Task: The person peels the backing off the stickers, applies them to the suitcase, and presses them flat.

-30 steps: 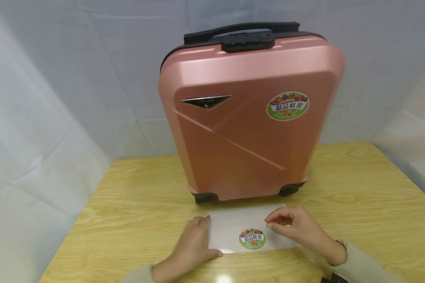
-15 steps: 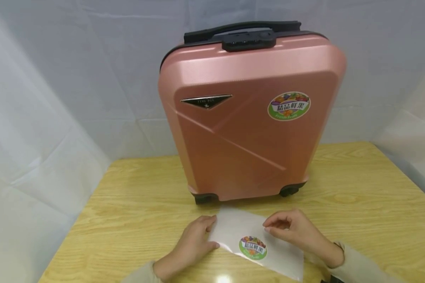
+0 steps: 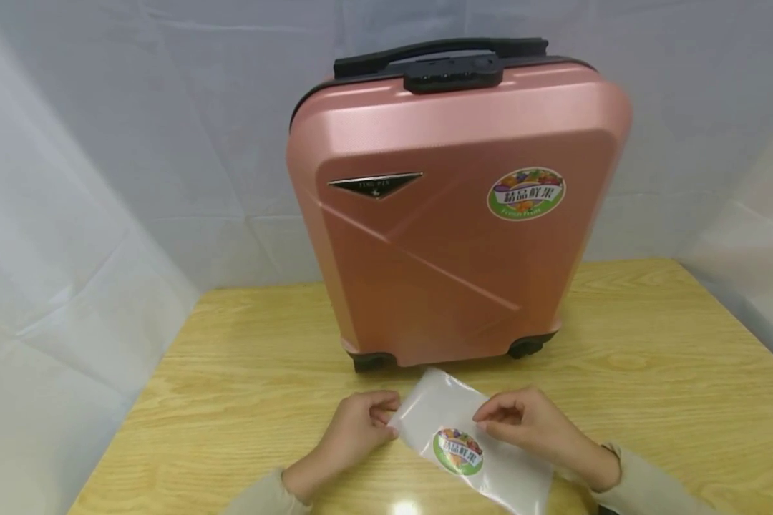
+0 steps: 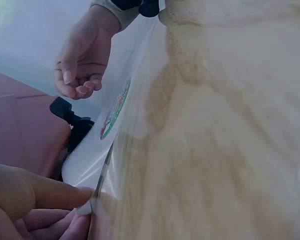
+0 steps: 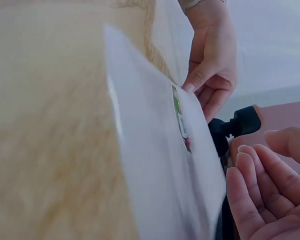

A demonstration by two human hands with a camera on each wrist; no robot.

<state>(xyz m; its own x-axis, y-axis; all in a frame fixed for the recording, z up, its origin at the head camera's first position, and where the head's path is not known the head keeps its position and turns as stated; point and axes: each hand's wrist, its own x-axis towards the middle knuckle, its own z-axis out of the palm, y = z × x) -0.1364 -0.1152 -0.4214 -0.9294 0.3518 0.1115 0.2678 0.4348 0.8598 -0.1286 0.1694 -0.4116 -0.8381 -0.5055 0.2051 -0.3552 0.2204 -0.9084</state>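
Note:
My left hand [image 3: 351, 436] pinches the left corner of a whitish, glossy sticker sheet [image 3: 441, 400] between thumb and fingers. An oval "Fresh Fruit" sticker [image 3: 458, 452], green with colourful fruit, is on the sheet. In the left wrist view the thumb and fingers [image 4: 45, 197] meet at the sheet's edge. Over the sheet's right part is my right hand [image 3: 537, 429], its fingers loosely curled. In the right wrist view its thumb stands apart from the fingers [image 5: 257, 185], with nothing between them. The sheet slants on the table, its near right corner toward me.
A pink hard-shell suitcase [image 3: 451, 265] stands upright just behind the sheet, with a black handle [image 3: 441, 51]. A matching oval fruit sticker [image 3: 526, 194] is on its upper right face. Under everything lies a wood-grain table [image 3: 251, 357]; white cloth [image 3: 167, 143] hangs behind.
The sheet has turned clockwise, its left end lifting toward the suitcase and its right end swinging toward me. The left hand has gone from resting along the edge to pinching the corner.

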